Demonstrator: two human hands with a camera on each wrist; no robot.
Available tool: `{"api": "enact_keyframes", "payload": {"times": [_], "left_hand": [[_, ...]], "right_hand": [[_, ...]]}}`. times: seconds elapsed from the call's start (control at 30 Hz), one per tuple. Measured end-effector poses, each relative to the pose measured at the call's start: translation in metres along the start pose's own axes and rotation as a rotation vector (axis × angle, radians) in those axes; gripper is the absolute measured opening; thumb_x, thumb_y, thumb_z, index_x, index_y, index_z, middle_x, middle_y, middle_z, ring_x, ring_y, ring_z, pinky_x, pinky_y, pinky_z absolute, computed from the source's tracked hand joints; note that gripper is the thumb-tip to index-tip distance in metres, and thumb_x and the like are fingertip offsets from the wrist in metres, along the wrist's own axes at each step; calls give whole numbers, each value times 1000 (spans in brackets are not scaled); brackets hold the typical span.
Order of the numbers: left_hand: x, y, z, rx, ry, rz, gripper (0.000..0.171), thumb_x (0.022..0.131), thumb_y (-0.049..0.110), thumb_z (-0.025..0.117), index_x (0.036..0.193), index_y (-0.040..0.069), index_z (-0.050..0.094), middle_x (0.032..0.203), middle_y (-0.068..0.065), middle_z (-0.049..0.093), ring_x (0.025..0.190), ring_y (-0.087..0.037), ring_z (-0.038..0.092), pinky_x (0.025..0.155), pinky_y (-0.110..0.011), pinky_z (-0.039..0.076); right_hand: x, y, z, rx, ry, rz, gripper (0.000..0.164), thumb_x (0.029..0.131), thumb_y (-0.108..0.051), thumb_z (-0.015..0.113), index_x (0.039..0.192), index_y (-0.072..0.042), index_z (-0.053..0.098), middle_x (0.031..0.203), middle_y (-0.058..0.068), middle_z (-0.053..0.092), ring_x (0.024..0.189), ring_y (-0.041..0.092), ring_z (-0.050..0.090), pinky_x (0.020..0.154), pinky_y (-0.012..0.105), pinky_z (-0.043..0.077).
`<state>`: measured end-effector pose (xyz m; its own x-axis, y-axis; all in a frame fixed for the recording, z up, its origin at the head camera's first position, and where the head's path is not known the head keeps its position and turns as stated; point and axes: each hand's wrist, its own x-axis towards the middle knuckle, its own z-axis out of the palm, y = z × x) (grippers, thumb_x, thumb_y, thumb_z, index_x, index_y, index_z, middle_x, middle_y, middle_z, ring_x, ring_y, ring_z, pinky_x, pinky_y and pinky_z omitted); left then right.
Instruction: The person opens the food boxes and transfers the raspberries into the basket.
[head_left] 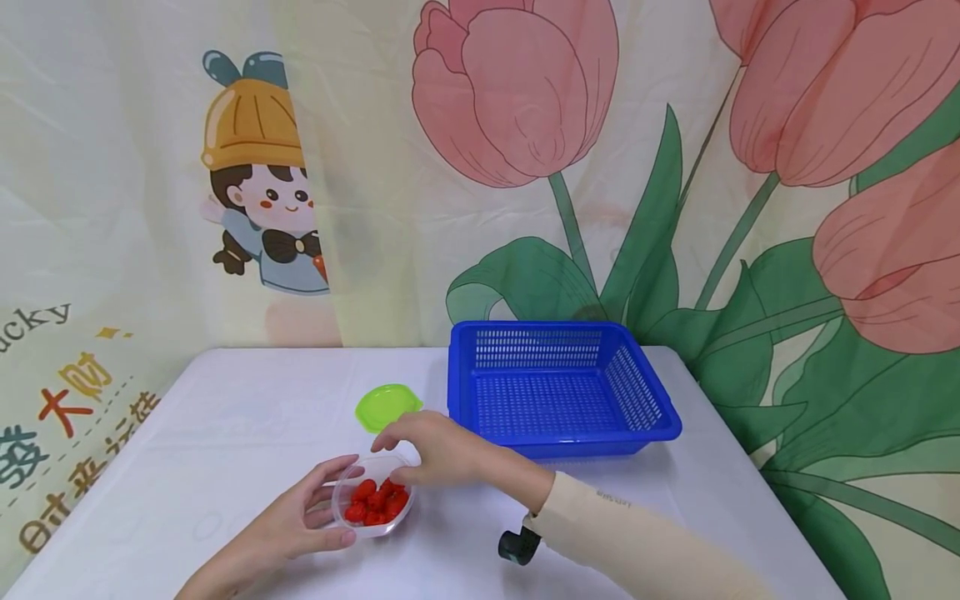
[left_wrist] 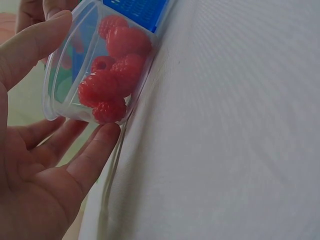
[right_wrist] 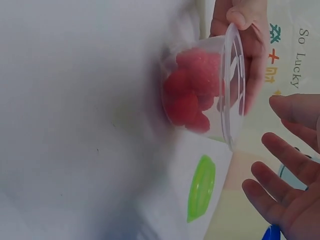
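A clear plastic tub (head_left: 371, 531) holding several red raspberries (left_wrist: 112, 85) stands on the white table. My left hand (head_left: 300, 512) grips its side, with the thumb up by the rim and the fingertips low on the wall in the left wrist view. At the other side my right hand (head_left: 442, 450) hovers over the rim, thumb and fingers apart. Nothing lies between its spread fingers (right_wrist: 277, 150) in the right wrist view. Just behind the tub lies a bright green lid (head_left: 386, 406), partly covered by the right hand in the head view.
A blue mesh basket (head_left: 517, 437) stands at the back right of the white-covered table (head_left: 247, 408). Behind the table hangs a cloth (head_left: 360, 208) printed with tulips and a cartoon child. A black wrist camera (head_left: 517, 547) sticks out below the right sleeve.
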<state>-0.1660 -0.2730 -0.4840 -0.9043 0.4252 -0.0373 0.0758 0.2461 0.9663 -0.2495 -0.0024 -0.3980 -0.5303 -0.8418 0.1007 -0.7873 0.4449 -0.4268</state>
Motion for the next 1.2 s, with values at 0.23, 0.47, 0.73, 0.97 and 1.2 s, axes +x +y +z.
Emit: {"api": "enact_keyframes", "payload": {"times": [0.23,0.47,0.73,0.97,1.2], "left_hand": [[1,0,-1,-14,-16,26,90,95,8,79,166,9,24,164,-27,35,132,-10,62,102,-19,52],[1,0,-1,-20,-21,18,90,95,8,78,166,7,23,165,-29,33,131,-5,62,101,-19,52],[0,-1,-1,-28,-25,-3,89,95,9,77,166,8,22,166,-29,31,136,-25,61,99,-23,55],[1,-2,-1,-43,-29,6,89,96,8,77,166,8,22,166,-29,31,132,-13,63,100,-23,55],[1,-1,-1,-37,-23,14,90,95,7,78,166,7,23,164,-29,33,130,-8,63,101,-20,53]], "right_hand": [[2,-3,13,-5,-29,0,34,98,-18,78,132,-16,73,121,-3,74,113,9,65,95,16,48],[4,-1,25,-23,-24,-5,32,97,-17,79,128,-16,75,119,-3,76,111,10,67,94,16,47],[3,-1,33,1,-30,37,29,96,-18,80,125,-18,77,113,-6,77,105,8,66,89,15,47],[5,2,39,46,-36,72,27,97,-20,79,124,-19,78,108,-10,77,99,4,64,85,14,47],[7,1,42,66,-54,89,24,96,-20,79,119,-19,78,101,-11,76,90,1,63,78,12,47]]}}
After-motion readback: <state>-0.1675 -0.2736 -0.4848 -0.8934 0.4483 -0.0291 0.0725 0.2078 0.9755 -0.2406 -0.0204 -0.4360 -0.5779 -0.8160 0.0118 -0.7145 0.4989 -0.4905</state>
